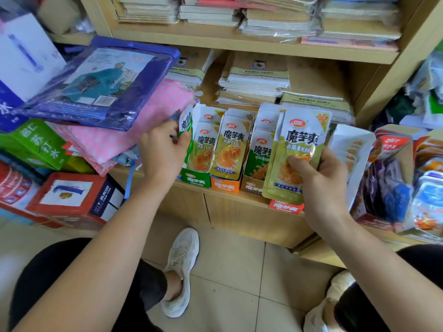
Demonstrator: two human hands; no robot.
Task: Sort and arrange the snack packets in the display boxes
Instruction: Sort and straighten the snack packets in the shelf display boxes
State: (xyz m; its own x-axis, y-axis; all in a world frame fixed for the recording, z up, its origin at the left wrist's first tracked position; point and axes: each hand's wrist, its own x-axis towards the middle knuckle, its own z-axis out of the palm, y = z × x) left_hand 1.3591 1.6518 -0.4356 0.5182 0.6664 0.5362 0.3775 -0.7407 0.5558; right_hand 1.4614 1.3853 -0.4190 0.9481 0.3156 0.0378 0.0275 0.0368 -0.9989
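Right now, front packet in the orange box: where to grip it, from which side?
Pinch the white top band, coming from above and front. The front packet stands upright, its bottom sunk in the orange box, with the green box and tan box tight beside it.

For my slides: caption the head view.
Right hand grips yellow-green foil snack packets; left hand pinches a green-white packet at the green cardboard display box.

Both my arms reach forward. My left hand (163, 149) pinches a green packet (186, 125); my right hand (321, 178) grips a yellow packet (299, 144).
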